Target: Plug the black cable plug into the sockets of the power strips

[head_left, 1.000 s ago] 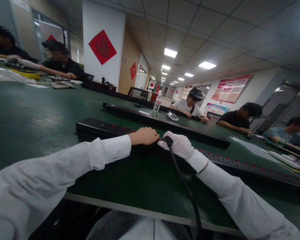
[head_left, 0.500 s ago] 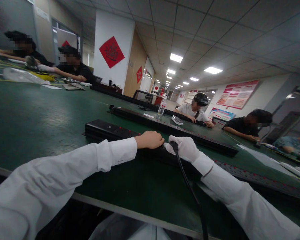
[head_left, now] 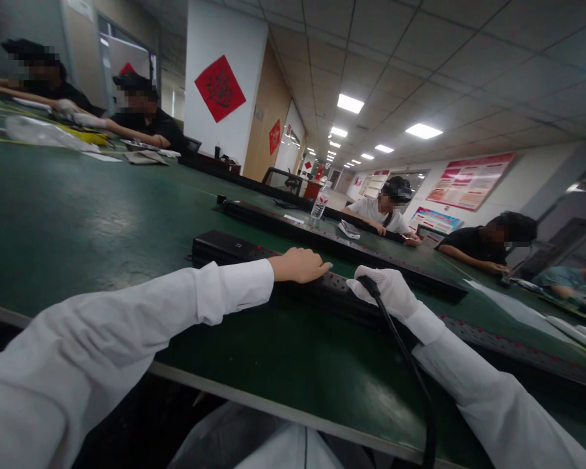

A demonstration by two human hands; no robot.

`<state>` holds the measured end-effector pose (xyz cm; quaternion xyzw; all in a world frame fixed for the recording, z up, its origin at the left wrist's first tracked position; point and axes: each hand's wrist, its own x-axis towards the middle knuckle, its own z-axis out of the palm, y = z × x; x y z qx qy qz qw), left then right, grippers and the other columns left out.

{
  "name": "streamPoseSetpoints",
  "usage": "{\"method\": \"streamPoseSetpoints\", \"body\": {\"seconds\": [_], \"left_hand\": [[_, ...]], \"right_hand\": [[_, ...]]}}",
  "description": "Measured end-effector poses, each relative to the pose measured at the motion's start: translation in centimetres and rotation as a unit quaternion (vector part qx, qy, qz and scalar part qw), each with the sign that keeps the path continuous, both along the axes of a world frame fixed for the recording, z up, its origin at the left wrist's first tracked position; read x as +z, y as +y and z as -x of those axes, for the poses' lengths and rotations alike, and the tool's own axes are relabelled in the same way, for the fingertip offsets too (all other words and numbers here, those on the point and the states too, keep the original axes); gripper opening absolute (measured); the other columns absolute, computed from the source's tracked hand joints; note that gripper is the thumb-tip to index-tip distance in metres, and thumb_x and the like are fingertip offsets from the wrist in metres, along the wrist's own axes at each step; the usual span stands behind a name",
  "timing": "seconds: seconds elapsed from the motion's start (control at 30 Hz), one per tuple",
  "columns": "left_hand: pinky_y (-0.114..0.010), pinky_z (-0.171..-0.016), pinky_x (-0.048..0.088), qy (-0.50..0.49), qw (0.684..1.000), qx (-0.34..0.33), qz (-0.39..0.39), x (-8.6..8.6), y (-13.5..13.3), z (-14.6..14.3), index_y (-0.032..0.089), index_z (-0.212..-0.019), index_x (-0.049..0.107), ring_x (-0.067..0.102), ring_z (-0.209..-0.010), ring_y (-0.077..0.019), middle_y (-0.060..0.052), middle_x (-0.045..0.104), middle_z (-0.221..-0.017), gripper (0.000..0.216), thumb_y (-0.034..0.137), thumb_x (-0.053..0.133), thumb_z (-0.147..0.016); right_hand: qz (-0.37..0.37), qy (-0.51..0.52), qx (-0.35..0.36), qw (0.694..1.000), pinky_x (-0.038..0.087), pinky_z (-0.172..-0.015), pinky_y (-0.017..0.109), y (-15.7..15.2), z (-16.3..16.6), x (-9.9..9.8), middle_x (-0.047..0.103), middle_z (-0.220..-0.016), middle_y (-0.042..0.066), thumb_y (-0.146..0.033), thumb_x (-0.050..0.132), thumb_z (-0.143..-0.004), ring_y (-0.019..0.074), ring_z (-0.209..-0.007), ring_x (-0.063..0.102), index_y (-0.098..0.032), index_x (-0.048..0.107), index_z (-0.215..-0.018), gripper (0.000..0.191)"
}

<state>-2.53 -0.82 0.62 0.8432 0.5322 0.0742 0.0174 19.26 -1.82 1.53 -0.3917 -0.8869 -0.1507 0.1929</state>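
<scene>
A long black power strip (head_left: 223, 246) with rows of sockets and red dots lies across the green table in front of me. My left hand (head_left: 301, 265), bare, rests over its middle with the fingers curled around it. Just to the right, my right hand (head_left: 388, 291) wears a white glove and is closed on a black plug (head_left: 370, 285). The plug sits against the strip's socket face; its pins are hidden. From it a thick black cable (head_left: 407, 360) hangs down over the table's front edge.
A second long black strip (head_left: 293, 229) lies behind mine, with a water bottle (head_left: 321, 200) and a phone-like device (head_left: 349, 229) beyond it. Several people sit around the table (head_left: 127, 215). A clear plastic bag (head_left: 41, 133) lies at the far left.
The power strip has slid to the right. My right hand has moved right with the plug, and the gap between my hands is wider. My left hand has shifted slightly right.
</scene>
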Motion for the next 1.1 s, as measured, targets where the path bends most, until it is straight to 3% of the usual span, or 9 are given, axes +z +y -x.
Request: {"method": "streamPoseSetpoints", "body": {"seconds": [0.13,1.1], "left_hand": [[-0.040,-0.077,0.044,0.008,1.000,0.004,-0.005,-0.09,0.06,-0.06,0.016,-0.102,0.061,0.058,-0.092,-0.0280,-0.015,0.061,-0.106,0.054,0.048,0.019,-0.087],[-0.036,-0.076,0.044,0.017,1.000,-0.009,0.001,-0.01,-0.15,-0.33,0.016,-0.103,0.061,0.058,-0.090,-0.0257,-0.014,0.062,-0.103,0.053,0.046,0.020,-0.087]], "right_hand": [[0.023,-0.004,0.001,1.000,0.029,-0.051,0.020,-0.15,-0.10,0.00,0.050,-0.052,-0.005,-0.047,0.043,-0.079,0.0070,-0.049,0.043,-0.021,0.051,-0.063,0.031],[-0.010,-0.004,-0.019,1.000,0.028,-0.051,0.020,-0.08,-0.37,-0.26,0.055,-0.056,-0.003,-0.050,0.041,-0.079,0.0091,-0.051,0.047,-0.023,0.054,-0.070,0.031]]}}
